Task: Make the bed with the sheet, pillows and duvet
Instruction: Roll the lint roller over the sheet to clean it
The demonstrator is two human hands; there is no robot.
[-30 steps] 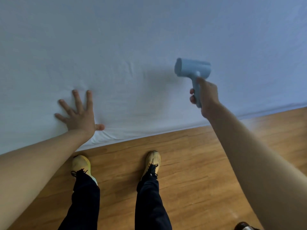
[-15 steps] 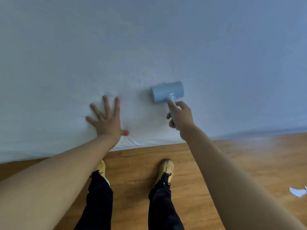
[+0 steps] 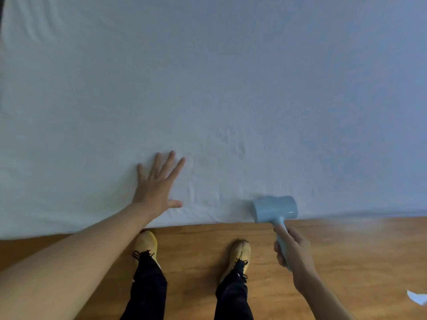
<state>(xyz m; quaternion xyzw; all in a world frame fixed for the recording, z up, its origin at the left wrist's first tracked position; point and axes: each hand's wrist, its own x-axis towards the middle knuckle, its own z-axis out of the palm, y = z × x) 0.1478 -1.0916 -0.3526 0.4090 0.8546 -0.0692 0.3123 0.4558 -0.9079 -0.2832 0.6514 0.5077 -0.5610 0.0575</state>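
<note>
step: smoothing the sheet (image 3: 208,77) w/ a handheld steamer (image 3: 275,210); judged early in the task, no pillows or duvet in view.
sheet: white, spread over the bed, fills the upper part of the view; its near edge runs along the wooden floor (image 3: 346,262). Small creases sit between the two hands, just above and right of the left hand.
left hand (image 3: 157,188): flat on the sheet nr the bed edge, fingers (image 3: 172,158) spread wide and straight, thumb out to the right; holds nothing, just presses the fabric down.
right hand (image 3: 294,252): wrapped round the steamer's handle, index finger laid along it; hand is over the floor, off the bed.
steamer: pale blue, head at the very edge of the sheet, right of the left hand. Can't tell if the head touches the cloth.
how to do it well: keep the left palm as anchor and pull the fabric slightly taut away from the creases; run the head slowly over the crease patch, toward the free side, not toward the palm.
risk: steam close to the left thumb; keep them apart.
also: feet in yellow shoes (image 3: 239,250) at the bed edge; white scrap (image 3: 416,297) on the floor, far right.
</note>
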